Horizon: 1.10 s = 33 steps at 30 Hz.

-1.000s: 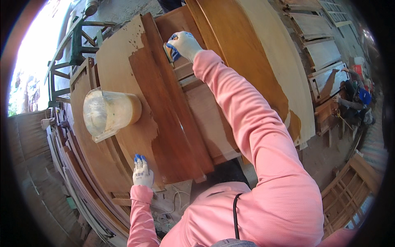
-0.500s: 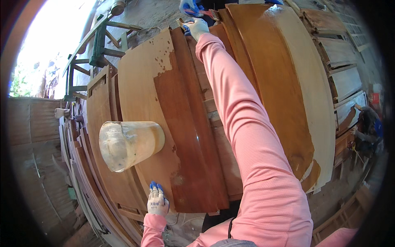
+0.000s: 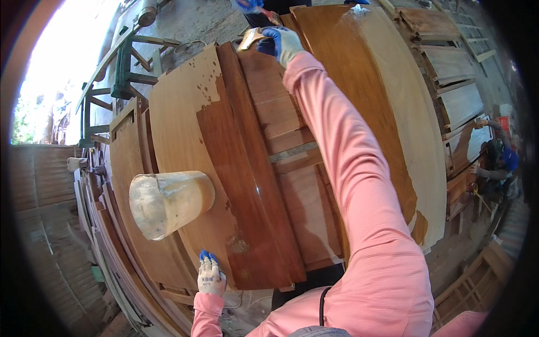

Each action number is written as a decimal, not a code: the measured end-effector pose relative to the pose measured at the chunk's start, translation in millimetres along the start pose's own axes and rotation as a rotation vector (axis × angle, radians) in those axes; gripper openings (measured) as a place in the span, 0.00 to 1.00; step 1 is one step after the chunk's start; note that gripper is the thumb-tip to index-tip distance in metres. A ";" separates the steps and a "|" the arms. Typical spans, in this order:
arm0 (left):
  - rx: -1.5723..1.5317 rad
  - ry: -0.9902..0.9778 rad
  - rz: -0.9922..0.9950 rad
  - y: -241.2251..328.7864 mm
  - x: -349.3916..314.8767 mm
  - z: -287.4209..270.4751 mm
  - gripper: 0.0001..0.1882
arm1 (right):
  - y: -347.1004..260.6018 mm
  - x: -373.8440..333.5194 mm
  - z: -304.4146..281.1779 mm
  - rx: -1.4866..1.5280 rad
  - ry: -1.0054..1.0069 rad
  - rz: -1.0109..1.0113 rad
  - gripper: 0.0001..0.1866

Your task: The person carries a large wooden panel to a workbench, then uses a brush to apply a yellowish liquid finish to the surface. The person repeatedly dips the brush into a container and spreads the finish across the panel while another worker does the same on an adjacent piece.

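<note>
My right hand [image 3: 279, 45], in a white glove with blue fingers, is closed around a flat paintbrush [image 3: 251, 38] at the far end of the wooden panels. Below it lies a reddish-brown framed board [image 3: 281, 115], partly covered by my outstretched arm. My left hand [image 3: 211, 277], gloved alike, lies with fingers extended on the near edge of a pale panel [image 3: 177, 118]. A wide dark-brown stained band [image 3: 241, 185] runs along this panel's right side. Beyond my left hand, a cloudy plastic bucket [image 3: 188, 199] with pale liquid stands on the panel.
Across the far end, another person's blue-gloved hand [image 3: 247, 5] holds a red-handled brush [image 3: 273, 17]. A half-stained panel [image 3: 348, 90] lies to the right. Green trestles [image 3: 122, 70] stand at far left. At far right a person [image 3: 497, 154] works beside more panels [image 3: 460, 104].
My right hand has drawn slightly nearer and rightward, so its brush shows more fully and more of the framed board is exposed. The view has shifted slightly. My left hand stays in place.
</note>
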<state>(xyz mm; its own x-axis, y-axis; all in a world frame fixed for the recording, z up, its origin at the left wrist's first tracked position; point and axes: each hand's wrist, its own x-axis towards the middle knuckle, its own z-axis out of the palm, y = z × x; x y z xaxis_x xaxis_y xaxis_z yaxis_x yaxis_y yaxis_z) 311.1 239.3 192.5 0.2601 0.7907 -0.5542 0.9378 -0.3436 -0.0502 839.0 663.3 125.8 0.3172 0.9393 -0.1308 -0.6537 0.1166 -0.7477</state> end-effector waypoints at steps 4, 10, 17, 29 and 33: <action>-0.010 -0.041 -0.020 0.5 0.9 -1.4 0.35 | 72.7 53.9 4.4 0.501 0.300 -0.029 0.07; 0.019 -0.012 0.008 -2.1 0.3 1.7 0.36 | 101.1 37.5 20.5 0.356 0.445 -0.061 0.08; 0.004 -0.012 0.010 -0.6 -0.4 0.8 0.37 | 17.1 -50.1 -25.7 -0.018 0.326 0.233 0.12; 0.071 -0.009 0.050 -6.3 1.3 6.3 0.35 | 60.6 -84.9 13.0 0.144 0.344 0.076 0.09; 0.031 -0.057 0.055 -6.4 2.2 -0.4 0.36 | 30.4 -181.8 5.9 0.050 0.360 0.235 0.10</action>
<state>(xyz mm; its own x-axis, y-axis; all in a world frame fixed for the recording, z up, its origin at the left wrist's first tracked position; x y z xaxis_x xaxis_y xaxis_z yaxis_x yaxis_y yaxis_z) 305.8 243.5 191.9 0.2968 0.7402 -0.6033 0.9145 -0.4021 -0.0434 757.4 498.0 130.7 0.3689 0.7709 -0.5193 -0.7667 -0.0634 -0.6389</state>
